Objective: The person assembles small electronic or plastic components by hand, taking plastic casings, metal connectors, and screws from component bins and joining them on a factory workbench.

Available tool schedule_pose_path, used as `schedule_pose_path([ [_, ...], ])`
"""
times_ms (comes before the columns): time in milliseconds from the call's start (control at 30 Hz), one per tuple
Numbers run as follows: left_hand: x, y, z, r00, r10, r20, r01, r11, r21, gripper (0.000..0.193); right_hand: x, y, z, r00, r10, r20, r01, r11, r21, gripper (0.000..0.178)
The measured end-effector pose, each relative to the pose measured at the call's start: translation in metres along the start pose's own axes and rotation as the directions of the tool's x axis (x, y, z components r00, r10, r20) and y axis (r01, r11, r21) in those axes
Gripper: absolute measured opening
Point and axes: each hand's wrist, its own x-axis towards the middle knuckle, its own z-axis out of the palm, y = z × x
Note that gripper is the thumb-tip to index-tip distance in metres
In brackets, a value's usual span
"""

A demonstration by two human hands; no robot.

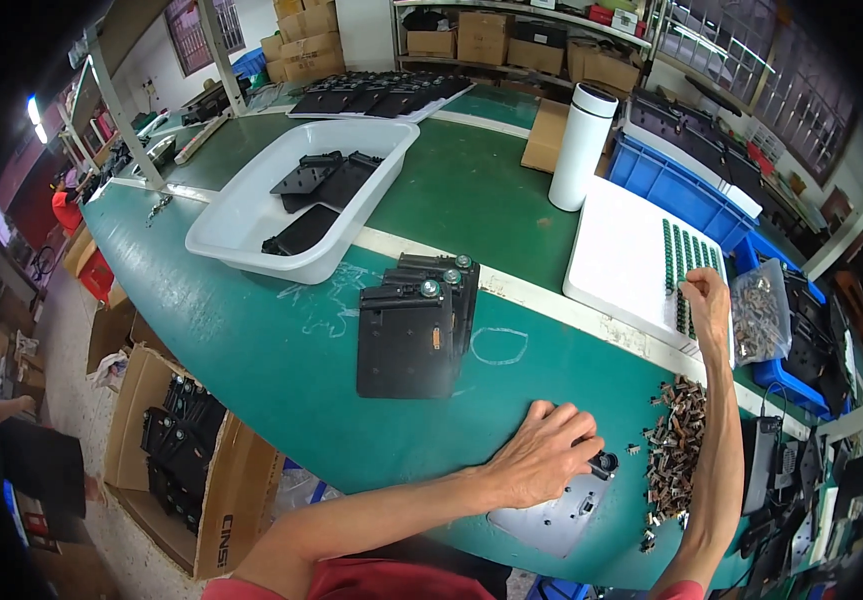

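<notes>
My left hand (549,455) is closed at the edge of a grey metal plate (551,520) that lies on the table close to me. A round black part (603,465) on that plate shows beside its fingers. Further right, my right hand (708,295) pinches with thumb and fingers over rows of small green parts (686,255). These stand on a white foam board (611,255). Whatever is between the right fingertips is too small to make out. Under the right forearm lies a heap of small brown and metal pieces (673,440).
Two black plates (403,345) lie mid-table. Behind them is a white tub (226,250) with more plates. A white bottle (581,150) stands by the foam board. Right are a blue crate (676,190) and a bag of parts (759,310). A cardboard box (236,490) sits at lower left.
</notes>
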Motion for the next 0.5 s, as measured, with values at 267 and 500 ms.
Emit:
schedule_pose_path([
  [267,0.006,-0.004,-0.002,1.000,0.001,0.014,-0.002,1.000,0.018,0.031,-0.087,-0.091,-0.040,0.952,0.186,0.243,-0.277,0.861,0.426,0.019],
  [500,0.006,-0.005,-0.006,1.000,-0.002,0.011,0.002,1.000,-0.012,0.030,-0.195,-0.120,-0.059,0.840,0.270,0.470,-0.502,0.715,0.486,0.019],
])
